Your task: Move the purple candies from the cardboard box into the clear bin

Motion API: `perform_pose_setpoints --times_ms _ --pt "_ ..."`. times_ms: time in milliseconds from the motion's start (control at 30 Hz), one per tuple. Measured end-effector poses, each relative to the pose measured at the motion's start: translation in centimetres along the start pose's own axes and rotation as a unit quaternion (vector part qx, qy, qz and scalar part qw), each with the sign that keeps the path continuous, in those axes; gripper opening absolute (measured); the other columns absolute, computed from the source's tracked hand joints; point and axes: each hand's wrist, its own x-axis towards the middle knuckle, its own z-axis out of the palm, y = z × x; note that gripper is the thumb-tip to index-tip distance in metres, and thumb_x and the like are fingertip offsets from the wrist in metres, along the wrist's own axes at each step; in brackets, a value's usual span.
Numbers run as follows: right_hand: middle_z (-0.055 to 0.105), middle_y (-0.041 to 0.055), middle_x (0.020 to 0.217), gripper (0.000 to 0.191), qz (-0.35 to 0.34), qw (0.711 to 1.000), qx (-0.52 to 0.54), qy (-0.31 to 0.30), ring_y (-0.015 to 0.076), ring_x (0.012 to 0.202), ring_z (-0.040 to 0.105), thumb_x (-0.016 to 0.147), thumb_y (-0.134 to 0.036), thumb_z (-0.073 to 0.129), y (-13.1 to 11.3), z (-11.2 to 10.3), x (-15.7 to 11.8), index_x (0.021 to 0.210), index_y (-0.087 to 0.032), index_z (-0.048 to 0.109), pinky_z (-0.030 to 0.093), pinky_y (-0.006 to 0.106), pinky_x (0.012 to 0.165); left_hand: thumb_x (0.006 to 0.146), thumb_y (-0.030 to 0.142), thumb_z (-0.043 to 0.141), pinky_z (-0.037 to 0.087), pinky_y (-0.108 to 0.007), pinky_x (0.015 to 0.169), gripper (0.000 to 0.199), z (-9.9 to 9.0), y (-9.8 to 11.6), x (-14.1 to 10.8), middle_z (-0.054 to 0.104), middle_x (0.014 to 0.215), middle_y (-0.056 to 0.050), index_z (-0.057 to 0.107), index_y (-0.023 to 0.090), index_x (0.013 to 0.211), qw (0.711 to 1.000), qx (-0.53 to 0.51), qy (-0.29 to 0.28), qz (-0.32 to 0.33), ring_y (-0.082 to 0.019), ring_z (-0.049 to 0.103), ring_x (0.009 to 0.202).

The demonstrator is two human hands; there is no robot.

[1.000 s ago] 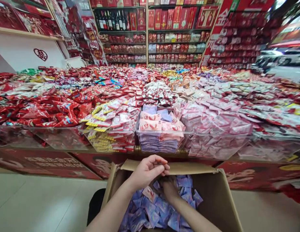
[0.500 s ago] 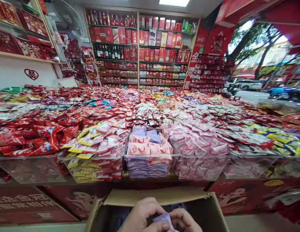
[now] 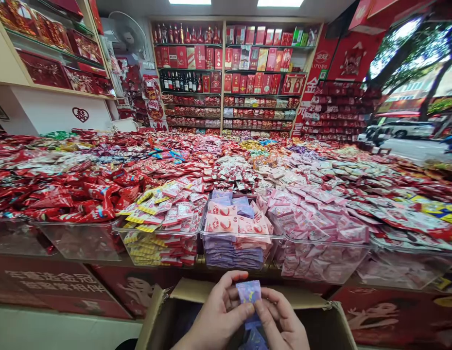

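Tall wooden-framed shelves [image 3: 223, 73] fill the upper middle of the frame, lined with red boxes [image 3: 257, 83] and a row of dark glass bottles [image 3: 179, 82]; a round, pale fan [image 3: 128, 36] hangs at the upper left, and a white car [image 3: 410, 129] shows outside at the right edge. Across the middle spreads a wide display of small wrapped packets, sorted into clear plastic bins along its front. At the centre, one clear, trapezoid-shaped plastic bin [image 3: 237, 235] holds flat pink packets [image 3: 221, 222] on top, with neatly stacked purple ones [image 3: 231, 256] visible through its front wall. Just left of it sit yellow, white and red packets [image 3: 167, 209]; just right, a heap of glossy pale pink packets [image 3: 319, 214]. Below that row, at the bottom centre, stands an open brown cardboard box [image 3: 149, 323] with a folded-out flap. Over the box, the left hand [image 3: 222, 316] and the right hand [image 3: 282, 318] meet around a small, shiny purple packet [image 3: 249, 292] with crimped ends. Both grips are closed on it, each thumb pressing its near face, and its upper part stands clear above the thumbs. More purple wrapping [image 3: 254, 339] appears lower down between the hands; whether it is held or lies inside the box cannot be told.
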Motion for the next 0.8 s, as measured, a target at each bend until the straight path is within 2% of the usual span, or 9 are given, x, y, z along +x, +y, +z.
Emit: perform_pose_setpoints --times_ms 100,167,267,333,400,467,567,667,800 --pt "0.064 0.0081 0.097 0.028 -0.059 0.994 -0.094 -0.024 0.0192 0.089 0.058 0.075 -0.039 0.051 -1.3 -1.3 0.5 0.093 -0.021 0.06 0.045 0.028 0.079 0.068 0.029 0.065 0.041 -0.018 0.056 0.047 0.2 1.0 0.2 0.059 0.066 0.001 0.04 0.019 0.106 0.996 -0.086 0.022 -0.017 -0.009 0.055 0.059" --pt "0.055 0.0079 0.113 0.029 -0.142 0.976 -0.156 -0.052 0.0199 0.103 0.051 0.077 -0.032 0.049 -2.7 -2.5 1.2 0.104 -0.023 0.056 0.042 0.031 0.085 0.068 0.028 0.065 0.038 -0.015 0.048 0.048 0.4 2.0 0.1 0.059 0.066 0.001 0.039 0.02 0.109 0.988 -0.145 0.031 -0.051 -0.007 0.054 0.055" --pt "0.04 0.0079 0.129 0.038 -0.244 0.936 -0.211 -0.139 0.0216 0.115 0.039 0.076 -0.026 0.051 -4.7 -3.8 2.5 0.113 -0.024 0.05 0.039 0.035 0.089 0.074 0.025 0.059 0.034 -0.01 0.044 0.038 0.7 3.4 0.2 0.058 0.068 0.0 0.041 0.021 0.108 0.958 -0.227 -0.036 -0.17 -0.003 0.051 0.048" --pt "0.051 0.0085 0.117 0.032 -0.225 0.931 -0.219 -0.184 0.0199 0.104 0.049 0.076 -0.027 0.052 -5.6 -4.2 3.1 0.108 -0.023 0.053 0.043 0.032 0.083 0.077 0.021 0.055 0.029 -0.007 0.041 0.029 0.9 3.8 0.2 0.054 0.063 0.002 0.045 0.021 0.104 0.931 -0.277 -0.079 -0.227 0.001 0.046 0.041" --pt "0.061 0.0057 0.091 0.021 -0.17 0.948 -0.2 -0.177 0.0155 0.079 0.058 0.075 -0.029 0.054 -6.0 -4.2 3.3 0.094 -0.021 0.057 0.048 0.027 0.068 0.078 0.023 0.052 0.028 -0.008 0.038 0.02 1.0 3.7 0.2 0.052 0.057 0.003 0.051 0.018 0.097 0.926 -0.267 -0.091 -0.251 0.001 0.043 0.037" --pt "0.061 0.0016 0.071 0.015 -0.123 0.967 -0.172 -0.144 0.0116 0.061 0.056 0.073 -0.032 0.057 -5.9 -4.0 3.3 0.081 -0.019 0.058 0.047 0.022 0.054 0.08 0.036 0.046 0.029 -0.011 0.036 0.026 1.1 3.4 0.2 0.055 0.056 0.0 0.055 0.014 0.089 0.948 -0.201 -0.07 -0.235 -0.003 0.047 0.037" --pt "0.059 -0.0003 0.065 0.016 -0.094 0.982 -0.128 -0.104 0.0096 0.056 0.054 0.07 -0.032 0.06 -5.4 -3.7 2.9 0.077 -0.018 0.057 0.044 0.019 0.05 0.078 0.053 0.037 0.038 -0.015 0.041 0.047 1.1 3.1 0.1 0.061 0.069 -0.007 0.057 0.012 0.088 0.985 -0.112 0.002 -0.13 -0.01 0.057 0.053" --pt "0.06 0.0002 0.065 0.017 -0.077 0.988 -0.1 -0.083 0.0099 0.057 0.054 0.069 -0.032 0.061 -4.9 -3.3 2.6 0.076 -0.017 0.057 0.045 0.02 0.051 0.072 0.047 0.052 0.043 -0.016 0.049 0.038 1.3 2.9 0.3 0.06 0.075 -0.004 0.058 0.013 0.088 0.998 -0.028 0.053 -0.034 -0.01 0.055 0.063" --pt "0.06 0.0004 0.063 0.016 -0.079 0.988 -0.112 -0.077 0.0104 0.056 0.054 0.069 -0.031 0.062 -4.6 -2.7 2.1 0.074 -0.016 0.058 0.045 0.021 0.051 0.07 0.037 0.059 0.043 -0.016 0.043 0.028 1.7 2.3 0.7 0.058 0.065 -0.002 0.06 0.01 0.072 0.996 0.009 0.084 -0.024 -0.008 0.051 0.054"
